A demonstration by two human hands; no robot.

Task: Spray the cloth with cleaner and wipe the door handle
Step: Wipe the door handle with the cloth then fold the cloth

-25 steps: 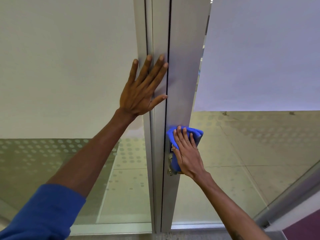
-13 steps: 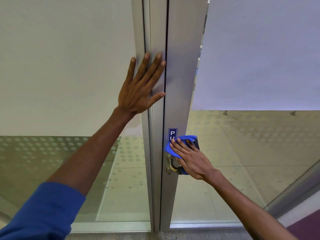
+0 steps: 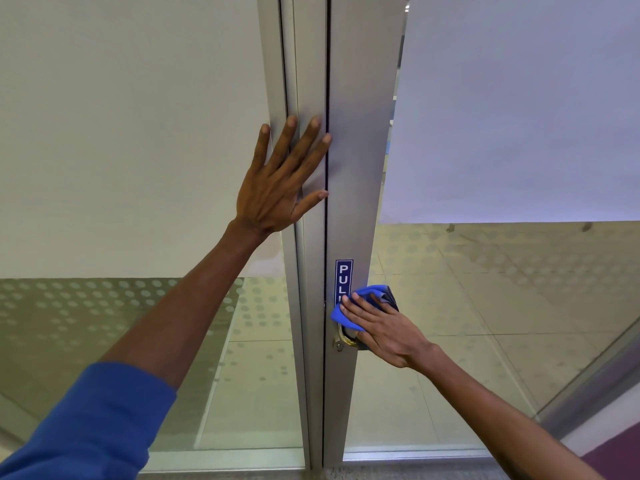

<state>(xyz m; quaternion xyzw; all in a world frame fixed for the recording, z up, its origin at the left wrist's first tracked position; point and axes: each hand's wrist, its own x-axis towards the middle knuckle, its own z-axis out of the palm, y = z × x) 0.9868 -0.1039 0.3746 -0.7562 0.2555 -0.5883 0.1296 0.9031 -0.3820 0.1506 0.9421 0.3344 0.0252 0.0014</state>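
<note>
A blue cloth [image 3: 367, 294] is pressed over the brass door handle [image 3: 343, 338] on the grey metal door frame [image 3: 353, 168]. My right hand [image 3: 384, 332] lies flat on the cloth, fingers pointing left, and covers most of the handle; only its lower left curve shows. My left hand [image 3: 282, 181] rests flat with spread fingers on the frame higher up, across the dark gap between the two frame posts. It holds nothing. No spray bottle is in view.
A blue PULL sticker [image 3: 343, 278] sits on the frame just above the cloth. Frosted glass panels [image 3: 121, 133] with dotted lower bands flank the frame. A tiled floor [image 3: 467, 323] shows through the right pane.
My right hand has slid the cloth down the frame and turned more sideways, which uncovered the PULL sticker. My left hand has stayed flat on the frame.
</note>
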